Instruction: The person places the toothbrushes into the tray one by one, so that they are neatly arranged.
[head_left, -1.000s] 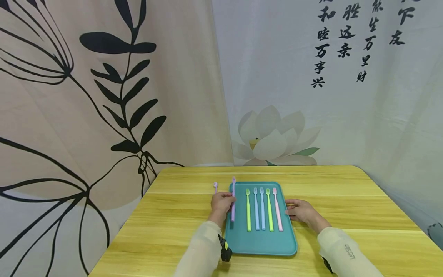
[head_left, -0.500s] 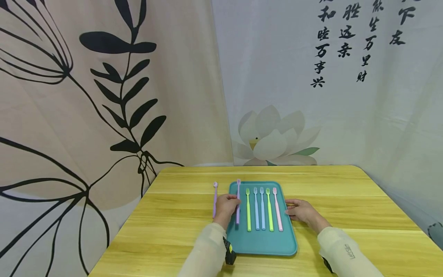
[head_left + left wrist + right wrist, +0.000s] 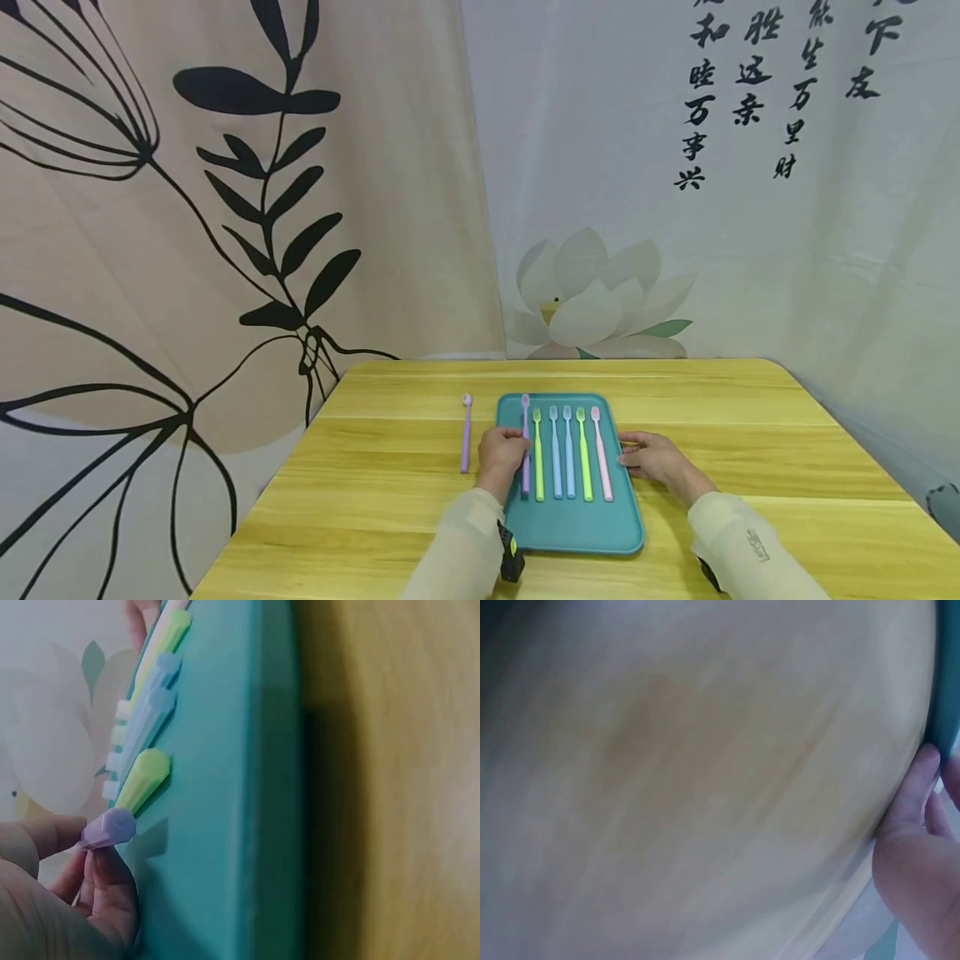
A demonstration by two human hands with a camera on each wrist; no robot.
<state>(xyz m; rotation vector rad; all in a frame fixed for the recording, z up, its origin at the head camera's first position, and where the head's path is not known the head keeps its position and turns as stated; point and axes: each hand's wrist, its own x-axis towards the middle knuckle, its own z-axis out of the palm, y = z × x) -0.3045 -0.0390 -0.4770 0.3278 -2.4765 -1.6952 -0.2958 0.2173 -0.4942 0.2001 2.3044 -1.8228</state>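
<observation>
My left hand (image 3: pixel 501 458) pinches a purple toothbrush (image 3: pixel 526 475) between thumb and fingers over the left part of a teal tray (image 3: pixel 570 529). In the left wrist view the handle end of this toothbrush (image 3: pixel 112 827) casts a shadow on the tray, close beside a green toothbrush (image 3: pixel 146 776). Several toothbrushes lie side by side in the tray, heads to the back: a green one (image 3: pixel 538 467), two blue ones, another green one (image 3: pixel 584 458) and a pink one (image 3: pixel 602 458). My right hand (image 3: pixel 660 462) holds the tray's right rim, thumb and fingers at the edge.
Left of the tray, a second purple toothbrush (image 3: pixel 466 437) lies on the wooden table (image 3: pixel 375 483). A printed cloth (image 3: pixel 405 208) with plants and writing hangs behind the table.
My left hand has carried the purple toothbrush rightward from the tray's left edge to beside the first green one. The other purple toothbrush has come fully into sight. The right hand stays put.
</observation>
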